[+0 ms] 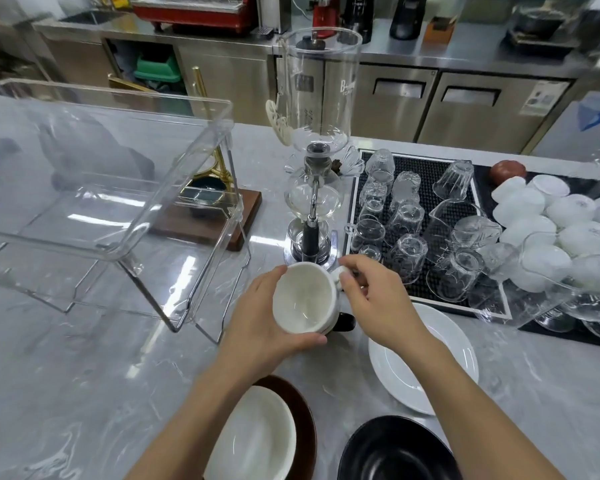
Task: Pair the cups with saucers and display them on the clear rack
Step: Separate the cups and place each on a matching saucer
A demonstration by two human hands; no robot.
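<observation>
Nearest the camera, at the bottom edge of the view, a white saucer [257,434] lies on a brown saucer [305,420], with a black saucer [392,448] just to their right. A little farther, under the right forearm, a white plate [430,355] lies flat on the grey marble worktop [84,375].

Beyond these, both hands meet on a white cup [305,299] held above the worktop, its mouth open to the camera. The left hand [260,317] wraps its grip around the cup's left wall and rim, thumb below and fingers above; the right hand [371,296] pinches the handle on the cup's right side. A dark cup [345,322] peeps out directly beneath, so the white one may be lifting off a stack, though I cannot tell if they touch.

The move to come turns on direction: every saucer lies nearer than the cup, while the clear rack [111,188] stands to the left and farther away, empty. The cup probably pairs first with the white saucer, down and toward the body; the left hand is then the nearer one to the rack.

Farther right, upturned glasses [409,216] crowd a black mat.
</observation>
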